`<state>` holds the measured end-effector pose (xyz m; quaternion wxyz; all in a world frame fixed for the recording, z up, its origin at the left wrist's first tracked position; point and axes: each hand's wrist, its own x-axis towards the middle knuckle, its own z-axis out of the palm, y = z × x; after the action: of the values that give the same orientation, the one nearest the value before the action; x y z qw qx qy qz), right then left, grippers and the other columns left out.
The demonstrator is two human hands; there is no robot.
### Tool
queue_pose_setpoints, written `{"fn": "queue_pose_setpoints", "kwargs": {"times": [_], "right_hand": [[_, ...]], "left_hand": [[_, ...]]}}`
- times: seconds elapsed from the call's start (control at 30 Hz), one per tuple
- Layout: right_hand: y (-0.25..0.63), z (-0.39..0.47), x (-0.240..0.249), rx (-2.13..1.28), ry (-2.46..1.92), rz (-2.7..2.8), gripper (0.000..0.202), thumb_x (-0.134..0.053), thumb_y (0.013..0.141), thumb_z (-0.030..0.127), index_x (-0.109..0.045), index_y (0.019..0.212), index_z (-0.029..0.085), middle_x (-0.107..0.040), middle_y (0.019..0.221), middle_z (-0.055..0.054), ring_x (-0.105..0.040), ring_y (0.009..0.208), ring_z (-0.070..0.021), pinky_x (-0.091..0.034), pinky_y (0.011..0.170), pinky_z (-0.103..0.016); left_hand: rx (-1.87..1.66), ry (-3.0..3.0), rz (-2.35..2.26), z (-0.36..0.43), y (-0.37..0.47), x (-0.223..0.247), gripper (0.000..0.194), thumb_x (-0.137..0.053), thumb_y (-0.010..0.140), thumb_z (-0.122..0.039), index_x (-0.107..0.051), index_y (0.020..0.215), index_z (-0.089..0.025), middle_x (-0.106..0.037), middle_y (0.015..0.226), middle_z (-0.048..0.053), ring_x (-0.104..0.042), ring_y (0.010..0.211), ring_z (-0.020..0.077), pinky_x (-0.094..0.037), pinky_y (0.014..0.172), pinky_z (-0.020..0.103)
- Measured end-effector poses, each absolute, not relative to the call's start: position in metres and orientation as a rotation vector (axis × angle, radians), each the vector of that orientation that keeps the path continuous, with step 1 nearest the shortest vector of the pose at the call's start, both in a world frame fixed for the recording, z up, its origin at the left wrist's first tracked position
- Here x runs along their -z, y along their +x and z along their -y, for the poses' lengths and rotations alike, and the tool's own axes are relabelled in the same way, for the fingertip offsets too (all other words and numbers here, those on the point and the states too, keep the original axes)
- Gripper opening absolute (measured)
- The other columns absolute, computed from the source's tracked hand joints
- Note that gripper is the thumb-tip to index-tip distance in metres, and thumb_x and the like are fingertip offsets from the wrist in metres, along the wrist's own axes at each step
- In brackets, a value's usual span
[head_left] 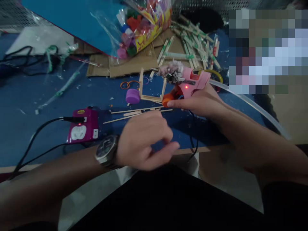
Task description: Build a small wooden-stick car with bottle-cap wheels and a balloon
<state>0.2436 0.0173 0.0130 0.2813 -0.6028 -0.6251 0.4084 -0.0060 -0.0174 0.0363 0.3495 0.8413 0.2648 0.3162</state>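
Observation:
My right hand (203,101) is wrapped round a pink glue gun (199,81) with a red light lit. Its front end is wrapped in crumpled foil-like material (173,71), and a long clear glue stick (250,102) trails from its back. By my right thumb is an orange cap (167,100). Left of the gun stands a square frame of thin wooden sticks (151,97), with a purple cap (132,96) beside it. My left hand (146,138), slightly blurred, hovers near the table edge, fingers loosely curled and thumb apart, with nothing visible in it.
Loose sticks (120,111) lie beyond my left hand. A magenta power box (89,123) with black cords sits at left. Behind are cardboard (130,67), a bag of colourful caps (149,29), wrapped stick bundles (192,38) and a blue sheet (79,22).

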Motion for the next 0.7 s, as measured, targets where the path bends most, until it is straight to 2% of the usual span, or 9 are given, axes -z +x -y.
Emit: {"fn": "queue_pose_setpoints", "kwargs": {"times": [0.03, 0.07, 0.13, 0.2, 0.37, 0.43, 0.5, 0.6, 0.7], "right_hand": [[0.245, -0.018, -0.012, -1.093, -1.567, 1.648, 0.052, -0.101, 0.072, 0.058, -0.087, 0.103, 0.019, -0.082, 0.086, -0.005, -0.065, 0.064, -0.0168, -0.050, 0.057, -0.029], [0.246, -0.019, -0.011, -1.076, -1.517, 1.628, 0.050, -0.102, 0.071, 0.057, -0.087, 0.101, 0.019, -0.080, 0.083, -0.004, -0.064, 0.062, -0.0156, -0.049, 0.055, -0.028], [0.249, -0.020, -0.010, -1.036, -1.433, 1.585, 0.048, -0.102, 0.072, 0.057, -0.085, 0.097, 0.019, -0.074, 0.072, -0.001, -0.060, 0.058, -0.0137, -0.046, 0.051, -0.027], [0.249, -0.019, -0.011, -1.068, -1.373, 1.542, 0.049, -0.101, 0.072, 0.059, -0.084, 0.096, 0.020, -0.070, 0.066, 0.002, -0.057, 0.054, -0.0124, -0.045, 0.049, -0.025], [0.245, -0.013, -0.015, -1.165, -1.407, 1.489, 0.057, -0.100, 0.069, 0.065, -0.083, 0.101, 0.020, -0.074, 0.075, 0.001, -0.060, 0.056, -0.0116, -0.047, 0.052, -0.025], [0.244, -0.012, -0.014, -1.181, -1.337, 1.540, 0.053, -0.098, 0.073, 0.065, -0.084, 0.101, 0.022, -0.079, 0.086, -0.002, -0.069, 0.069, -0.0157, -0.055, 0.064, -0.028], [0.243, -0.012, -0.011, -1.195, -1.238, 1.620, 0.048, -0.096, 0.078, 0.064, -0.085, 0.101, 0.023, -0.082, 0.098, -0.004, -0.076, 0.090, -0.0219, -0.063, 0.084, -0.034], [0.243, -0.011, -0.006, -1.185, -1.210, 1.669, 0.046, -0.094, 0.081, 0.064, -0.086, 0.105, 0.026, -0.085, 0.113, -0.005, -0.077, 0.114, -0.0283, -0.060, 0.111, -0.043], [0.243, -0.008, -0.003, -1.183, -1.239, 1.645, 0.051, -0.093, 0.081, 0.065, -0.086, 0.115, 0.027, -0.084, 0.125, -0.006, -0.075, 0.127, -0.0314, -0.056, 0.120, -0.046]], "left_hand": [[-0.794, 2.157, -0.640, 0.017, 0.001, -0.031, 0.027, -0.077, 0.094, -0.031, -0.061, 0.075, -0.021, -0.061, 0.068, -0.002, -0.055, 0.065, 0.0133, -0.050, 0.067, 0.031], [-0.802, 2.052, -0.725, 0.017, 0.007, -0.023, 0.022, -0.073, 0.097, -0.027, -0.060, 0.080, -0.021, -0.061, 0.072, -0.003, -0.052, 0.063, 0.0109, -0.047, 0.064, 0.028], [-0.792, 1.766, -0.833, 0.012, 0.016, -0.004, 0.023, -0.073, 0.099, -0.033, -0.058, 0.087, -0.021, -0.055, 0.074, -0.004, -0.049, 0.063, 0.0099, -0.046, 0.060, 0.024], [-0.903, 1.561, -0.891, 0.004, 0.020, 0.014, 0.028, -0.079, 0.095, -0.038, -0.059, 0.098, -0.020, -0.059, 0.084, -0.001, -0.057, 0.073, 0.0114, -0.053, 0.067, 0.023], [-1.099, 1.383, -0.826, -0.008, 0.023, 0.030, 0.047, -0.085, 0.094, -0.049, -0.060, 0.124, -0.022, -0.070, 0.119, 0.010, -0.072, 0.103, 0.0188, -0.066, 0.081, 0.027], [-1.130, 1.376, -0.754, -0.008, 0.023, 0.027, 0.045, -0.084, 0.097, -0.048, -0.061, 0.126, -0.022, -0.072, 0.123, 0.010, -0.075, 0.108, 0.0202, -0.069, 0.082, 0.028], [-1.152, 1.375, -0.706, -0.006, 0.021, 0.023, 0.040, -0.084, 0.097, -0.045, -0.064, 0.124, -0.022, -0.074, 0.124, 0.010, -0.077, 0.108, 0.0200, -0.070, 0.082, 0.028], [-1.176, 1.370, -0.697, -0.004, 0.019, 0.018, 0.034, -0.086, 0.097, -0.038, -0.069, 0.122, -0.021, -0.078, 0.126, 0.010, -0.080, 0.110, 0.0199, -0.071, 0.087, 0.028], [-1.224, 1.367, -0.700, -0.003, 0.018, 0.016, 0.036, -0.090, 0.093, -0.033, -0.071, 0.121, -0.022, -0.081, 0.119, 0.008, -0.081, 0.112, 0.0200, -0.071, 0.094, 0.030]]}}
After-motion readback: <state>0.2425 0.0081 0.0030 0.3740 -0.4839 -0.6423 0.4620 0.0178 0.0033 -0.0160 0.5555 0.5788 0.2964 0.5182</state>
